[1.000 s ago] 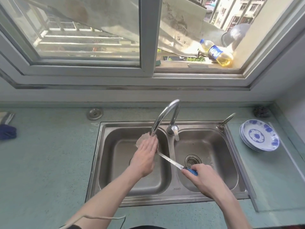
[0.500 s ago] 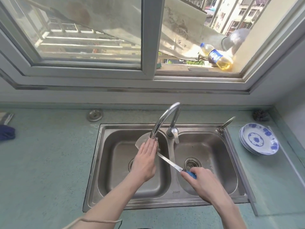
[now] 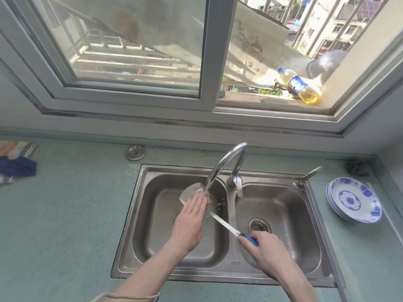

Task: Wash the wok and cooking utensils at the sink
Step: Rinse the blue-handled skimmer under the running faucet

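Steel double sink (image 3: 231,273): two basins, one drain visible in the right basin. Two hands are over it. Right hand (image 3: 267,250): fingers curled around the blue handle of one spatula (image 3: 220,222), above the right basin. The spatula shaft crosses the divider; its blade sits over the left basin under the water stream. Left hand (image 3: 189,223): fingers straight and together, lying flat on the blade. One curved faucet (image 3: 226,162) stands behind the divider, running. One smaller tap (image 3: 307,177) stands at the right rear corner. Right counter: one stack of blue-and-white plates (image 3: 353,202), one dark scrubber (image 3: 356,167) behind it. Left counter: one blue cloth (image 3: 18,167). Window ledge: one oil bottle (image 3: 299,86), lying tilted.
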Demonstrator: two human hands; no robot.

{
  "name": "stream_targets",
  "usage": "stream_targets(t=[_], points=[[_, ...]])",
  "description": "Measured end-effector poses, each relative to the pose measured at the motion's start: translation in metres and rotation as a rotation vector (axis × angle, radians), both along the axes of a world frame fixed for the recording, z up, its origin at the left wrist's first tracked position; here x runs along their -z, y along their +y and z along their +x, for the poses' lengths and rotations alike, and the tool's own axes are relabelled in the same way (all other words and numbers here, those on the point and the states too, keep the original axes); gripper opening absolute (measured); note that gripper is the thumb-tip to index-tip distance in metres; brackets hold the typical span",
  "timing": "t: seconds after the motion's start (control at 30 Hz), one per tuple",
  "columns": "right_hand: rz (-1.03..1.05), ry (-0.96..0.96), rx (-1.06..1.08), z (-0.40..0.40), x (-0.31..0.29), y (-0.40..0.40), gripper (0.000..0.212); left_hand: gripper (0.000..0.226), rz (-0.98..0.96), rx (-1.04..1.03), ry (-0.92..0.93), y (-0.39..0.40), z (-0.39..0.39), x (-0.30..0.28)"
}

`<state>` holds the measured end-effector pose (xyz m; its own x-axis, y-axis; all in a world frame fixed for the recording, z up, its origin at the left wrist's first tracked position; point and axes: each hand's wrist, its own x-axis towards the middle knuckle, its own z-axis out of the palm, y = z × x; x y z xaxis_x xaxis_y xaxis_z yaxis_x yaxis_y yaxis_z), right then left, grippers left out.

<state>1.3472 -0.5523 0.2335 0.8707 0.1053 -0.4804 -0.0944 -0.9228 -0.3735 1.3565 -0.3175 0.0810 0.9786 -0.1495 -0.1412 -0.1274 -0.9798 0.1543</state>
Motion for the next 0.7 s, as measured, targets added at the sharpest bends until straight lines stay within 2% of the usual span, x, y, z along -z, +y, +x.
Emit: stream_targets(t=[0.07, 0.1, 0.2, 0.27, 0.43, 0.57, 0.7], points=[[0.004, 0.01, -0.008, 0.0, -0.001, -0.003, 0.054, 0.094, 0.005, -0.116, -0.02, 0.007, 0.008, -0.003], [-0.002, 0.009, -0.014, 0.001, -0.002, -0.002, 0.055, 0.093, 0.021, -0.104, 0.014, 0.007, 0.011, -0.006], [-0.015, 0.001, -0.023, 0.002, -0.002, 0.001, 0.054, 0.095, 0.0, 0.105, 0.064, -0.001, 0.005, -0.005], [-0.003, 0.002, -0.016, 0.002, -0.001, 0.003, 0.054, 0.093, 0.007, 0.145, 0.045, -0.002, 0.0, -0.004], [0.038, -0.01, -0.001, -0.001, -0.003, 0.001, 0.055, 0.094, 0.003, -0.123, -0.035, 0.001, 0.02, -0.018], [0.034, -0.023, 0.007, -0.002, -0.004, 0.003, 0.053, 0.098, -0.02, 0.035, 0.023, -0.016, 0.009, -0.017], [0.046, -0.017, 0.035, -0.009, -0.004, -0.004, 0.055, 0.092, 0.101, -0.043, 0.024, 0.001, 0.025, -0.018]])
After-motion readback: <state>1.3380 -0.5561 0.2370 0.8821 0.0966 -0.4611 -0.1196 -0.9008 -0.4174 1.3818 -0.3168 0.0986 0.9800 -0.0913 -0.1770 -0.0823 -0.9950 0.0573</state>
